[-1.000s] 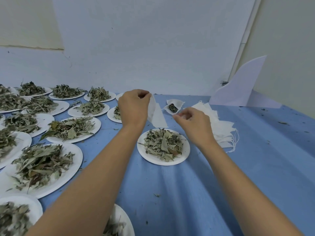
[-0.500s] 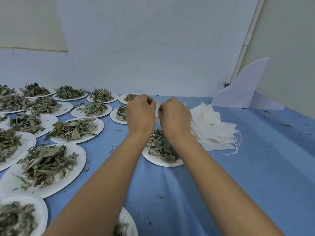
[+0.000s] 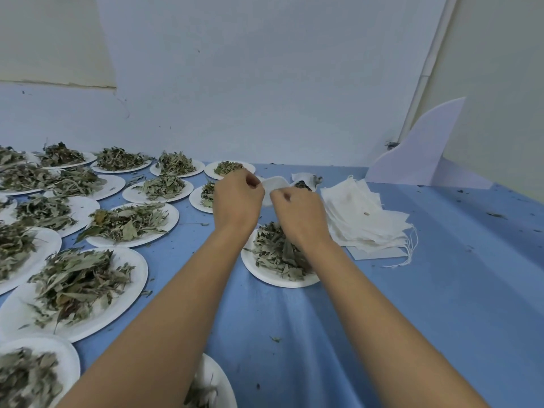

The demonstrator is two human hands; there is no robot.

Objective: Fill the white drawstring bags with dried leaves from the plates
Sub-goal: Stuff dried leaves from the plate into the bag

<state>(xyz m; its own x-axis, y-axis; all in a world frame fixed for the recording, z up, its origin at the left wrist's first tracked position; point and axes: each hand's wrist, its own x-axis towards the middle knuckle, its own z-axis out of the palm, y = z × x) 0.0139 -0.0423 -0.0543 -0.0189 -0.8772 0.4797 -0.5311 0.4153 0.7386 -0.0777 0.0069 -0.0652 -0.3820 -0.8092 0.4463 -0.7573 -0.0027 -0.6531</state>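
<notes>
**A:** Right, straight to the fingertips. The left hand is curled up, thumb and forefinger pinching the near-left edge of the white drawstring bag.

**B:** And the right hand is clenched the same way, its fingers nipping the bag's opposite edge. Whether it also has leaf tucked in that pinch, I can't tell. The knuckles hide it.

**A:** So the bag hangs between the two hands, above the table, its mouth stretched along a 9-to-3 line.

**B:** That line is what matters. The dried leaves sit at 6 o'clock from the fingers, heaped on the plate right under the right wrist.

**A:** So the right hand is the nearer one, by some way. I'd expect it to let go and drop back toward 6 for a pinch of leaf while the left keeps the mouth open.

**B:** Agreed, though one hand may let the mouth sag shut.

**A:** Further out, there's a filled bag at 1 o'clock, just beyond the right knuckles.

**B:** A stack of empty bags lies at 3 o'clock, strings trailing. More loaded plates spread away at 9, well apart from the hands.
</notes>
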